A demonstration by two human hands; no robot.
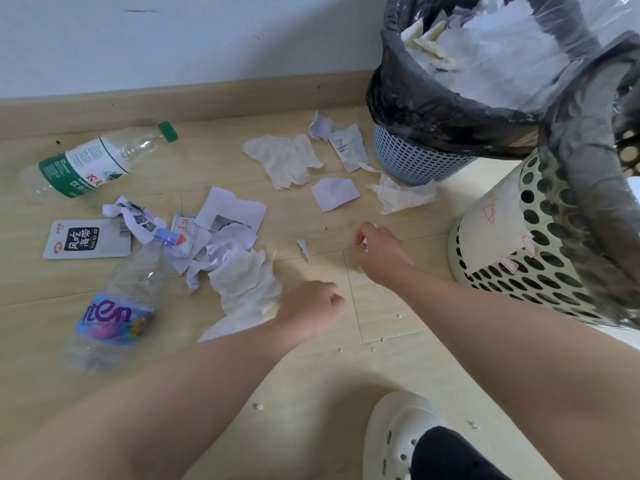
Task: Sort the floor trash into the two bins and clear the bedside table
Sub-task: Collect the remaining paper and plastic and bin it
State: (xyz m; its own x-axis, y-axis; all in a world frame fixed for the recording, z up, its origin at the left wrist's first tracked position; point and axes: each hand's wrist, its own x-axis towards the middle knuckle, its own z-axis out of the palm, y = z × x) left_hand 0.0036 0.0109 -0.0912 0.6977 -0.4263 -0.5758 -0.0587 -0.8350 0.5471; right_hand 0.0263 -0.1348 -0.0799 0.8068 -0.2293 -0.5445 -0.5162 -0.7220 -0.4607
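Sorting so far: blue bin (415,157) is heaped with white paper inside its black liner; cream bin (540,265) stands touching it, its contents hidden; the bedside table is out of view
Left hand (308,306): fingers curled tight at the edge of the crumpled tissue (242,285), seemingly clamped on it
Right hand (377,254): fingers closed round a white scrap (362,241) that peeks out above and below the fist, low over the floor and near the cream bin
Floor trash: green bottle (86,164) by the skirting, purple bottle (114,306) touching the paper pile (225,223), seaweed packet (86,239) between the bottles, more tissue and torn sheets near the blue bin
Risk, overflow: the blue bin looks nearly full, so loose tissue dropped on top could slide back out
Risk, tearing: thin tissue pulled by one edge may rip and leave bits behind
Risk, mis-sorting: the tissue overlaps the paper pile, so a quick grab could lift mixed material into one bin
Risk, rolling: dragging the pile may nudge the purple bottle away
Risk, leftovers: the tiny sliver (303,247) and pale crumbs (258,407) are easy to miss
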